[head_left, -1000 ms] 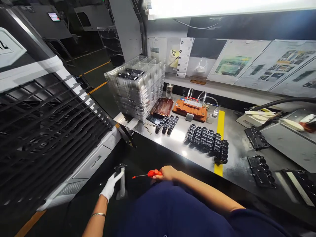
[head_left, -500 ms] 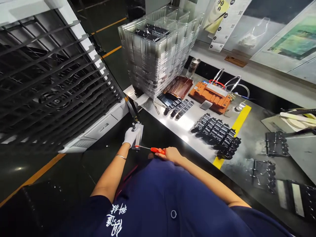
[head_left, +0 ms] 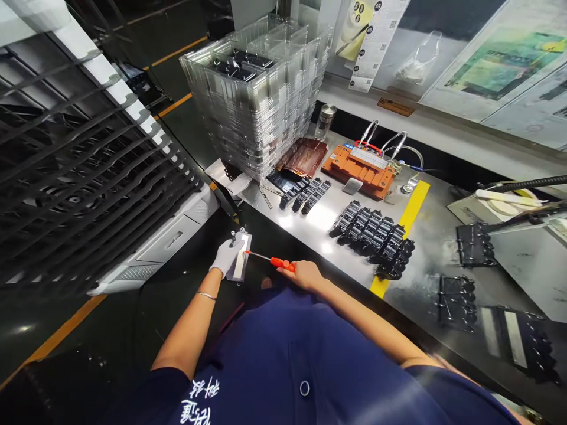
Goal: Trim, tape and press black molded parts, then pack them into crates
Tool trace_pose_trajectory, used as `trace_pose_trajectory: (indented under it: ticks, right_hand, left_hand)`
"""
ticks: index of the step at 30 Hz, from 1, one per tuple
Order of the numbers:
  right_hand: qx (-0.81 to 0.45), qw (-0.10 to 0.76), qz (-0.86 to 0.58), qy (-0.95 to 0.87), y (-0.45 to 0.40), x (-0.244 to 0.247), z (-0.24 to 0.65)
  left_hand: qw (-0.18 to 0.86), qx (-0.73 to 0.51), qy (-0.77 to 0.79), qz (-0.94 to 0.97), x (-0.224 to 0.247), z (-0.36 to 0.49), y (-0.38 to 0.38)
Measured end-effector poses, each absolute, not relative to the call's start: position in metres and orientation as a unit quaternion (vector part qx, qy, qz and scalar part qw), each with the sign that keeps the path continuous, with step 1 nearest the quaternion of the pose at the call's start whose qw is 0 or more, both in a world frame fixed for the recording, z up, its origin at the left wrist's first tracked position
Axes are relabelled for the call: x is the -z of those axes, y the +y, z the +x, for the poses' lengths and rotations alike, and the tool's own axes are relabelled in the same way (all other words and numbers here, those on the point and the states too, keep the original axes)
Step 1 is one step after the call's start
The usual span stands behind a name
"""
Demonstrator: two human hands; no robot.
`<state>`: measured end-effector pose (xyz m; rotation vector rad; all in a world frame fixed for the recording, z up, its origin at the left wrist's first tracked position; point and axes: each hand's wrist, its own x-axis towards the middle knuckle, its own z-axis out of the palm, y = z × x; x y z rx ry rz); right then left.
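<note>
Plate [head_left: 240, 264] is flat and greyish with a pale strip down its face, clasped in the gloved left hand [head_left: 227, 255]. Bare right hand's [head_left: 307, 275] gripping a red-handled tool [head_left: 283, 264], thin shaft, reddish tip right by that strip.

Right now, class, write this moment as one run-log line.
left hand: holds plate; right hand: holds red tool, tip at plate; bench: orange fixture, black parts

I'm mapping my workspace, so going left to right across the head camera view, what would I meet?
Slatted unit, gloved left hand with a flat plate, red-handled tool, bare right hand, cluster of ridged black parts, separate black part.
</note>
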<state>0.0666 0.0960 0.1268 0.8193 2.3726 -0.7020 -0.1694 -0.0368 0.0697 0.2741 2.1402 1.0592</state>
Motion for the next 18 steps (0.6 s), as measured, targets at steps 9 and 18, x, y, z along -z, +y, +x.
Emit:
trace_pose_trajectory:
  ticks: [9, 18]
  right_hand:
    - [0.28, 0.252, 0.336, 0.863, 0.112, -0.12, 0.071]
    - [0.355, 0.282, 0.344, 0.822, 0.131, -0.114, 0.118]
  left_hand:
    - [0.393, -0.386, 0.816, 0.176, -0.072, -0.157, -0.051]
    - [0.302, 0.033, 0.837, 0.454, -0.063, -0.134, -0.034]
